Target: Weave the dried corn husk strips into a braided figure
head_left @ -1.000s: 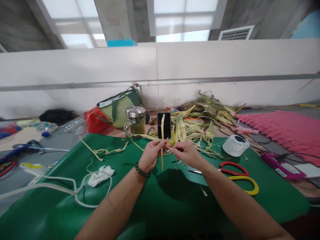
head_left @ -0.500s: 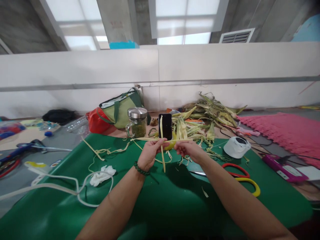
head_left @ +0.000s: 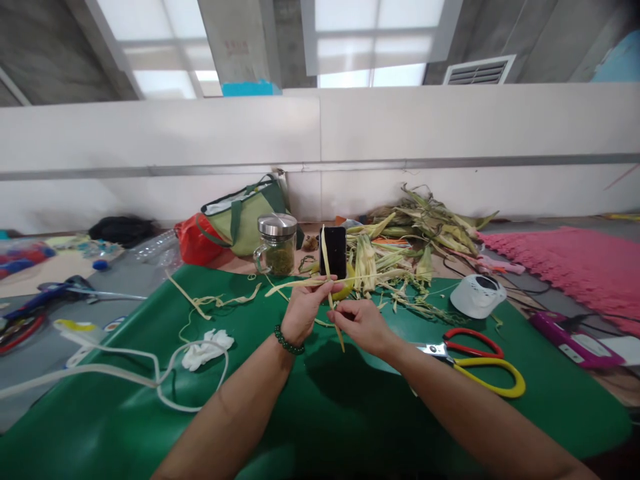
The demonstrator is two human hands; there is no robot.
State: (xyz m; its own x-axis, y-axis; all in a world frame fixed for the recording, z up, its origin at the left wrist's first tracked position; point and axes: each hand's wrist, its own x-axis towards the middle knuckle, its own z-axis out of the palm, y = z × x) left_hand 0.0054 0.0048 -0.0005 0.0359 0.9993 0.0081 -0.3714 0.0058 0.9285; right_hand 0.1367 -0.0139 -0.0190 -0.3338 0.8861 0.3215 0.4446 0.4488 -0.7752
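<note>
Two pale yellow corn husk strips cross in front of me, one upright [head_left: 325, 250] and one lying sideways [head_left: 280, 287]. My left hand [head_left: 303, 308], with a green bead bracelet at the wrist, pinches them where they cross. Just below, to the right, my right hand [head_left: 361, 323] has its thumb and fingers closed on the lower part of the upright strip. A phone [head_left: 339, 252] stands behind the strips. Red-and-yellow-handled scissors [head_left: 475, 360] lie partly hidden under my right forearm.
A green mat [head_left: 320, 427] covers the work surface. Husks [head_left: 425, 223] are heaped at the back right. A lidded glass jar [head_left: 277, 247], green bag [head_left: 245, 223], white roll [head_left: 477, 295], crumpled tissue [head_left: 207, 350] and white cable [head_left: 120, 377] surround the hands.
My right hand has left the sideways strip's right end and moved down and left onto the upright strip's lower part. The upright strip tilts more. My left hand keeps its pinch.
</note>
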